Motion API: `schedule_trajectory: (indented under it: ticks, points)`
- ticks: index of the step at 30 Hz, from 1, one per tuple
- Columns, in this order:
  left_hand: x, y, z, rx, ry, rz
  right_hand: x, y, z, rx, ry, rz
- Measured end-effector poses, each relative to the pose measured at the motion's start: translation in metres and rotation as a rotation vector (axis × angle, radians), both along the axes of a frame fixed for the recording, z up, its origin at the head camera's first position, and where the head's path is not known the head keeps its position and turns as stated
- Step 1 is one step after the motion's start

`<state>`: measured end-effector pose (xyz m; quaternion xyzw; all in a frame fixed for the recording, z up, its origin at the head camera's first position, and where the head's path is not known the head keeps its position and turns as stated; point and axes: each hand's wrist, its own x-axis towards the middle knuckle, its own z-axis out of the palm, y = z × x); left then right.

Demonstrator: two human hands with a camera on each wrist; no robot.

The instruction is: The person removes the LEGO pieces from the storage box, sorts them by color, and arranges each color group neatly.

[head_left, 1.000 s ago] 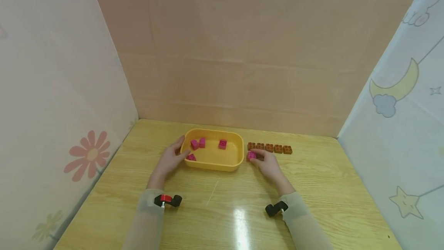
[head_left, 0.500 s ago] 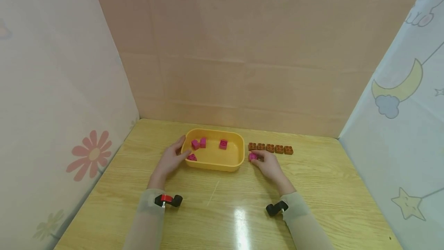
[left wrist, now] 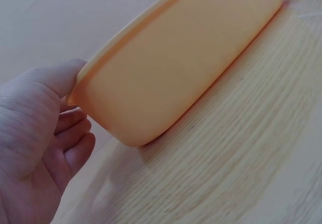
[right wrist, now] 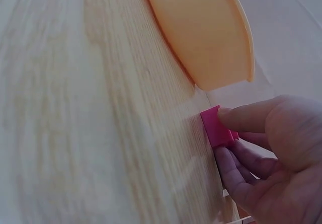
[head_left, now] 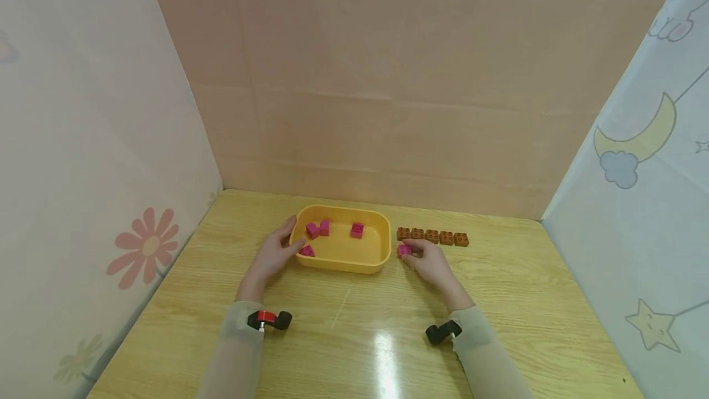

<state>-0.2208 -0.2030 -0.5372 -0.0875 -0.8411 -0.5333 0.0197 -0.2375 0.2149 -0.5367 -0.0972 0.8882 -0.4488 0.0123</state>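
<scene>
Brown row point(head_left: 432, 236) laid out; pink blocks, it seems, only begun.
Right of centre in the frame, five browns stand in line on the bench point(head_left: 354, 319); the fingers of the right hand point(head_left: 432, 262) pinch a pink block point(right wrist: 215, 128) just below the row's left end. Four other pinks point(head_left: 357, 230) lie in the tray point(head_left: 343, 266), lower middle, probably left to do. The left hand point(head_left: 274, 250) grips its left rim, thumb over the edge.
</scene>
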Motion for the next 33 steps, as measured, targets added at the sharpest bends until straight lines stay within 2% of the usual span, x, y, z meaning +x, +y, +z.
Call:
schedule_trajectory:
  ticks: [8, 22, 28, 33]
  points:
    - [-0.001, 0.001, -0.003, 0.003, 0.010, 0.006, 0.000, 0.003, -0.003, 0.004, -0.004, -0.020]
    - [-0.001, 0.001, -0.003, 0.009, 0.009, 0.014, 0.003, 0.003, 0.001, -0.035, -0.022, -0.037]
    - [-0.002, 0.000, -0.004, 0.010, -0.004, 0.017, 0.005, -0.002, 0.010, -0.103, 0.007, -0.046]
    - [-0.003, 0.001, -0.004, 0.011, -0.004, 0.018, 0.004, -0.015, 0.021, -0.153, 0.073, -0.042]
